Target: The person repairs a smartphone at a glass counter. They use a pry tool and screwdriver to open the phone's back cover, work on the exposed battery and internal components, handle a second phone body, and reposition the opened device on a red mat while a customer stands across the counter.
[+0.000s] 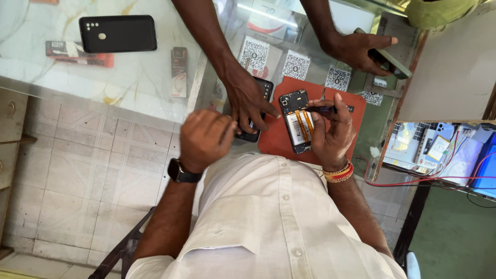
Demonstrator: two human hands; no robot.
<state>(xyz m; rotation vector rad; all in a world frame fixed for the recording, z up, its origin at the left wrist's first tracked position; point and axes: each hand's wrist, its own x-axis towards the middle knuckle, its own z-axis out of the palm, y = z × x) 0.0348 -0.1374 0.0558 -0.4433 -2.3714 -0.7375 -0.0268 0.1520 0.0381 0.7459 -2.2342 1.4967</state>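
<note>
Opened phone [296, 121] on red mat [274, 139], right hand [333, 132] pinching screwdriver [321, 109], left hand [205, 138] fisted

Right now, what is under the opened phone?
The opened phone lies on a red-brown mat on the glass counter. The right hand covers the mat's right part, so nothing shows there.

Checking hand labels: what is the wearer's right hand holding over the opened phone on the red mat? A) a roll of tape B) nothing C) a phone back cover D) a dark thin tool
D: the right hand grips a dark thin tool whose tip points at the top of the opened phone lying on the red mat.
</note>
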